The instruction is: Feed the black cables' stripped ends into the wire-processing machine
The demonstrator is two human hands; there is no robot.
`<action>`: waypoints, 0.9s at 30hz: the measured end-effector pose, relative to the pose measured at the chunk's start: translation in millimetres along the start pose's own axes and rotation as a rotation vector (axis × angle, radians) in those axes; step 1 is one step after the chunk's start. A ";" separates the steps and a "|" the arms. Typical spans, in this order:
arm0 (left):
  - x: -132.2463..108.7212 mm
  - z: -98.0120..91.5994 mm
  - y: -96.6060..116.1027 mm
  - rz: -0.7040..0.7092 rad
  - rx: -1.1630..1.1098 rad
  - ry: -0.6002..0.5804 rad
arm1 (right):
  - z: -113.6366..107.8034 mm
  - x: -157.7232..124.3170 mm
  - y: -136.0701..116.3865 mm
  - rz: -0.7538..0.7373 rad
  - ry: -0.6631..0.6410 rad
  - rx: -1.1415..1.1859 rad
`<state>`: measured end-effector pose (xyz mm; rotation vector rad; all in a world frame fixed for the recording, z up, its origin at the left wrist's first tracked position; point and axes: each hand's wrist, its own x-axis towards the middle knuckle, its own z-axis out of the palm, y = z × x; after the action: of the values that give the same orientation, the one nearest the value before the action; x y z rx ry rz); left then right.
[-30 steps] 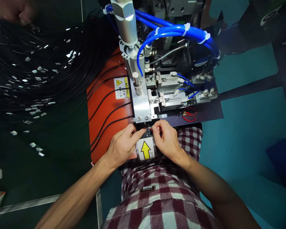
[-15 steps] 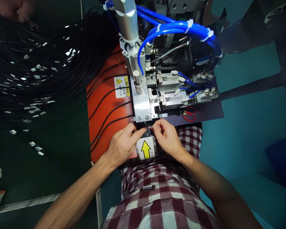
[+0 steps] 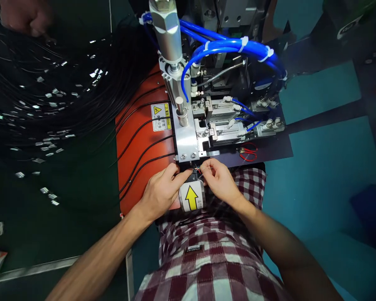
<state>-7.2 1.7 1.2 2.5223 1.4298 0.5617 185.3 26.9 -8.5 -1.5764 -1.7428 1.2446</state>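
I have both hands down at the front edge of the machine (image 3: 188, 138), just under its aluminium plate. My left hand (image 3: 162, 190) comes in from the left with thumb and forefinger pinched together at the tip, and my right hand (image 3: 221, 180) meets it from the other side, its fingertips (image 3: 205, 168) closed in a fine pinch. Between the two pinches sits the wire end (image 3: 198, 170), a thin bit with a red strand showing; it lies right at the fingertips of both hands, touching the right ones, and I think the left ones grip its black sheath, though it is too small to be sure. Just below the wire, between my hands, stands the cylinder with the yellow arrow label (image 3: 191, 196), my left thumb resting beside it. Black cables (image 3: 140, 138) run across the orange mat (image 3: 137, 167) to the left, and red-handled snips (image 3: 248, 151) lie on the dark plate to the right, well apart from my fingers
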 end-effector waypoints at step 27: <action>2.2 -0.3 0.7 -0.013 0.038 -0.008 | -1.9 13.4 11.8 0.224 -0.292 0.542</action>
<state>-5.8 3.2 2.3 2.5395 1.4669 0.5262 189.9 39.3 -20.6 -1.3330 -1.2395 1.9409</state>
